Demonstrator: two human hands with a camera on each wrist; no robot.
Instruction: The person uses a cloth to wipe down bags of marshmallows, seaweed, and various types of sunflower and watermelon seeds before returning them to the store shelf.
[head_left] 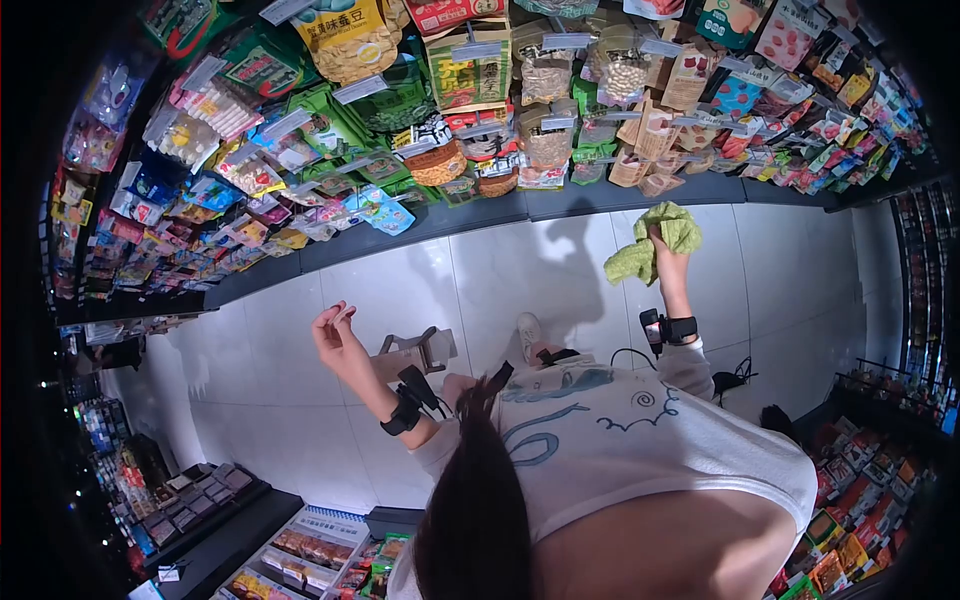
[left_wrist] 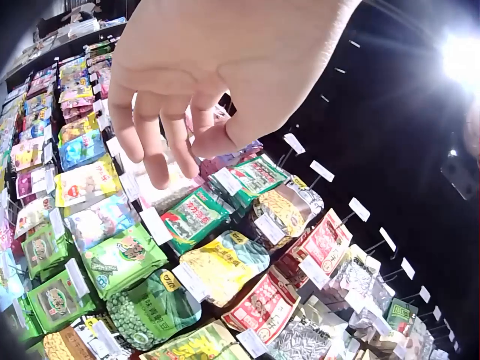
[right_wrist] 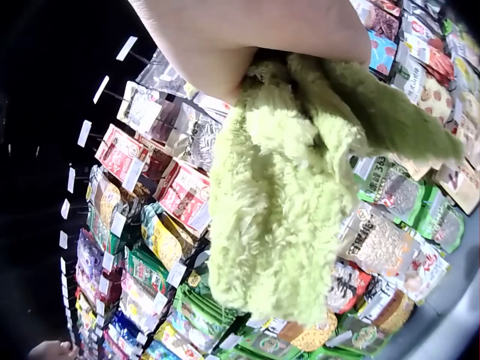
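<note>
Pale floor tiles are seen below a long dark shelf edge. Above the edge, lots of bright snack packs are hung in rows, with little white tags in front of them. A soft, fluffy green cloth is held in the right hand. It is bunched up at the top, where it is gripped by bent fingers, and its loose ends are hung below and to the side. The cloth is held up over the floor, near the packs. The left hand is held up on the other side, well apart from the cloth. Its fingers are loosely bent, about half open, and nothing is seen to be held by them. Black bands are worn on both wrists. A white top with blue drawings is worn, and one pale shoe is seen on the floor.
</note>
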